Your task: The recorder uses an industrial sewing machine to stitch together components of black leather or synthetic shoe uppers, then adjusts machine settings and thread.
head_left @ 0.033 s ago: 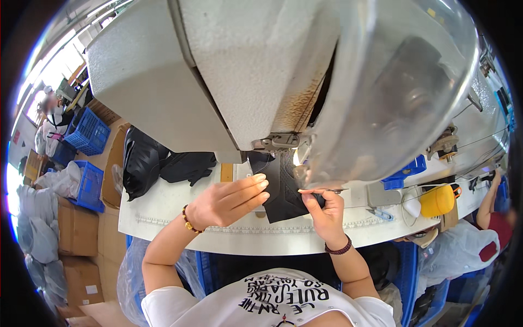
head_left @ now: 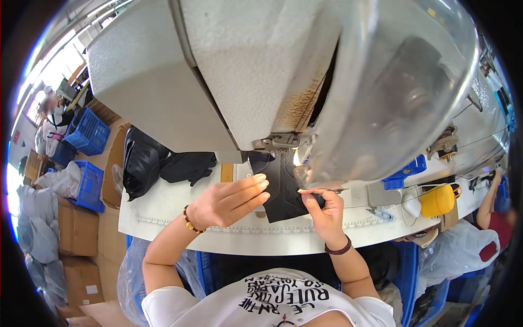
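Observation:
A black textured fabric piece [head_left: 279, 200] lies on the white table under the sewing machine's head [head_left: 256, 71], its far end beneath the presser foot area [head_left: 277, 143]. My left hand [head_left: 231, 201] rests at the piece's left edge, fingers stretched out side by side, the thumb hidden below. With thumb and forefinger my right hand [head_left: 325, 211] pinches the piece at its right edge. The needle itself cannot be made out. A clear plastic cover [head_left: 376, 120] hangs over the right side of the machine, just above my right hand.
More black pieces [head_left: 188, 166] are heaped on the table's left. At right sit thread snips [head_left: 380, 214], a yellow container [head_left: 437, 200] and a blue tray [head_left: 406, 171]. A ruler strip [head_left: 229, 230] follows the table's front edge. Blue crates [head_left: 89, 185] and cartons [head_left: 79, 229] stand left.

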{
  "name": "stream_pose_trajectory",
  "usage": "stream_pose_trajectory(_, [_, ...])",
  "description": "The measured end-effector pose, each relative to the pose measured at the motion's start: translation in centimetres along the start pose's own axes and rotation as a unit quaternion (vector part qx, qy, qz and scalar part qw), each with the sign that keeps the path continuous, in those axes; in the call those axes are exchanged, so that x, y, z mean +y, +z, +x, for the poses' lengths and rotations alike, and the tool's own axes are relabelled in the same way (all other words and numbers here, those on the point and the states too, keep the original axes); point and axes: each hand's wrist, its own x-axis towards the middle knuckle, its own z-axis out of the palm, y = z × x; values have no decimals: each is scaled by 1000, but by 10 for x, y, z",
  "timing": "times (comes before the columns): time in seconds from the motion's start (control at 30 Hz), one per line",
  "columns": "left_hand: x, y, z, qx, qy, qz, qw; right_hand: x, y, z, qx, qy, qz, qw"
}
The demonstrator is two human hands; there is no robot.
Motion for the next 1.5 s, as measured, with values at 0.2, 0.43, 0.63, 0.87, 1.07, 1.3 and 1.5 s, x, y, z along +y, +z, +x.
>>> stream_pose_trajectory(0.2, [1, 4, 2, 23, 28, 40, 999, -6, 4, -1, -4, 16, -7, 1000])
stream_pose_trajectory(0.43, [7, -11, 12, -12, 23, 78, 997, -19, 3, -4, 7, -32, -71, 997])
stream_pose_trajectory(0.63, [6, -17, 17, -70, 58, 125, 988, -2, 2, -7, 32, -24, -72, 997])
stream_pose_trajectory(0.87, [2, -17, 21, -67, 37, 131, 988, 20, -6, -5, 23, -24, -53, 998])
stream_pose_trajectory(1.07, [-5, -18, 26, -55, 2, 90, 994, 22, -5, -1, 27, -28, -44, 998])
stream_pose_trajectory(1.3, [-9, -16, 27, -61, -27, 87, 994, 37, -17, -1, -20, -16, -103, 994])
stream_pose_trajectory(1.5, [-17, -16, 27, -86, -39, 71, 993, 81, -14, 4, 76, 23, -79, 994])
